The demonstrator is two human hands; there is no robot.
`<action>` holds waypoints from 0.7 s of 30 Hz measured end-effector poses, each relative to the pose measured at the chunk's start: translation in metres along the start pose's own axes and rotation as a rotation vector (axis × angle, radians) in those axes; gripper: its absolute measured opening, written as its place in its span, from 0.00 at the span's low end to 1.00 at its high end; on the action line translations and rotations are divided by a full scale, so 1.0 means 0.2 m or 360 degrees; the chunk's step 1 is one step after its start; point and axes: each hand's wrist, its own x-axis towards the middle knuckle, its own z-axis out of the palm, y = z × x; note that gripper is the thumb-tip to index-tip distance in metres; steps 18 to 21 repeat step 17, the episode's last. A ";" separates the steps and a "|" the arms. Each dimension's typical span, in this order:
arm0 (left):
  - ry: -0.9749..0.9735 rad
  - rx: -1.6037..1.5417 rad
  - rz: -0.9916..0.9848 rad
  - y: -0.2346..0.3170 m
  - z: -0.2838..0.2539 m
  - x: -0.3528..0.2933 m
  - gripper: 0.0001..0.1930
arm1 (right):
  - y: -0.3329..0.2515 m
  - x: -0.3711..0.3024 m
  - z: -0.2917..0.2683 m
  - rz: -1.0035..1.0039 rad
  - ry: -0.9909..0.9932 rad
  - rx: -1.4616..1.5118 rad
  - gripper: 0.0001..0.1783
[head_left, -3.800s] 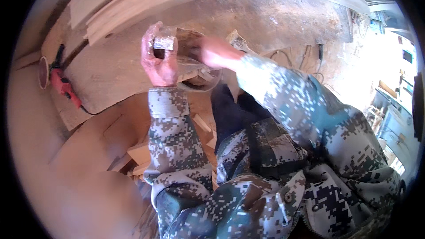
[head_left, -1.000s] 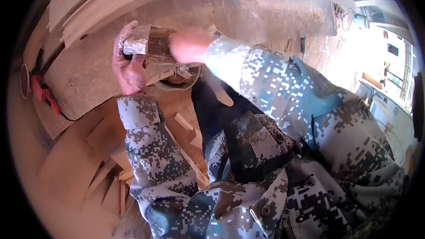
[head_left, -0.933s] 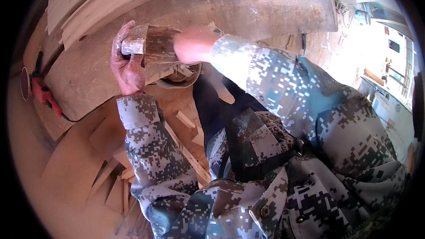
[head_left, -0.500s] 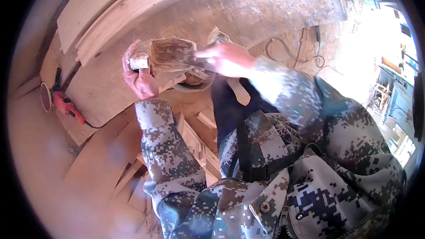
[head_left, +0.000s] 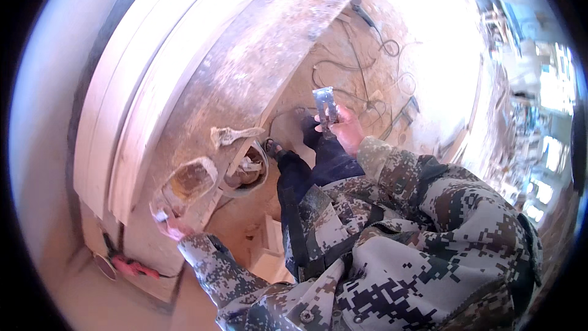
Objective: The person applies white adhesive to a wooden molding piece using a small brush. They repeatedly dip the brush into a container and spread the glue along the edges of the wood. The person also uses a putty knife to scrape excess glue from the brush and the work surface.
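My left hand (head_left: pixel 173 225) is closed around the whitish end of a cut-open plastic container (head_left: pixel 205 175) with brown residue inside. The container rests on the workbench near its edge. Out to the right, my right hand (head_left: pixel 348 130) holds up a flat metal scraper (head_left: pixel 323 99), its blade pointing away from me and apart from the container. A pale, crusted brush-like tool (head_left: pixel 236 135) lies across the bench edge. Just below it stands a bucket (head_left: pixel 264 175) with pale and brown material inside.
Long wooden boards (head_left: pixel 138 92) lie along the bench's far left side. A red angle grinder (head_left: pixel 131 266) sits at the lower left. Cables (head_left: pixel 343 64) and another hand tool (head_left: pixel 364 15) lie on the floor beyond the bench. Wood pieces (head_left: pixel 269 245) are below.
My right hand has drawn the scraper out of the container and moved right with it. The view has turned rightward; my left hand still holds the container.
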 end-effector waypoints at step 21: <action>0.0231 0.1003 -0.0068 0.05 -0.05 0.25 0.28 | 0.15 -0.03 -0.23 -0.0350 0.0539 -0.0329 0.12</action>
